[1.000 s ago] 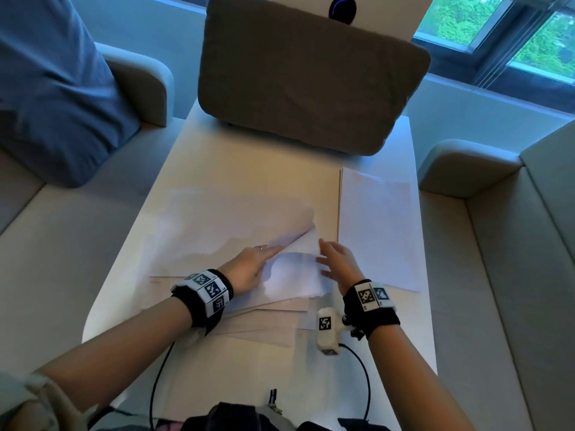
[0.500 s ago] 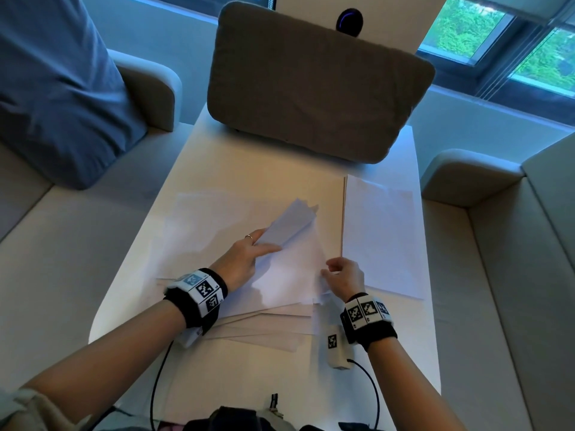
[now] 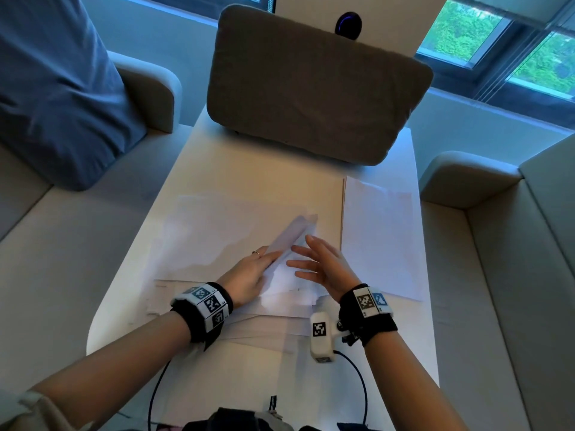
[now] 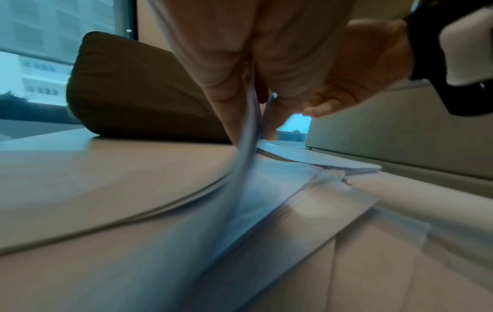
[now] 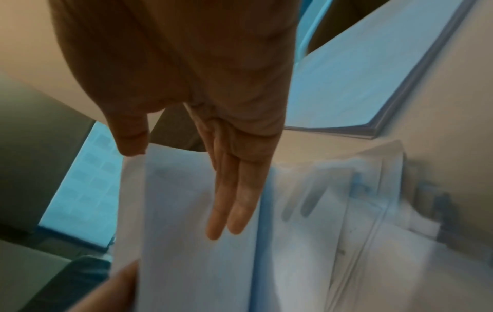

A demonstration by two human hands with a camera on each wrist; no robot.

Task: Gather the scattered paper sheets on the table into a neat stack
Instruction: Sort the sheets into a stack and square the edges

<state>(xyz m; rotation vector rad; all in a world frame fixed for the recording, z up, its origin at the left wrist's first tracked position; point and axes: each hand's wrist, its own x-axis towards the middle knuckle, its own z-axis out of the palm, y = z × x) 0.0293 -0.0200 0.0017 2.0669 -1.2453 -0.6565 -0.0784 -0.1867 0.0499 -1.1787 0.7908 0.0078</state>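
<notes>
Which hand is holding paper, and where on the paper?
The left hand holds a raised paper sheet by its near edge, fingers along its left side. The right hand is open, fingers straight beside the sheet; it grips nothing.

The table (image 3: pixel 217 169) was seen from above by the head camera; the lifted sheet (image 4: pixel 248 135) was viewed closely from each wrist, shared by all views.

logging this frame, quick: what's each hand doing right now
Left hand: holding the lifted paper sheet.
Right hand: open, fingers straight beside that sheet, gripping nothing.
</notes>
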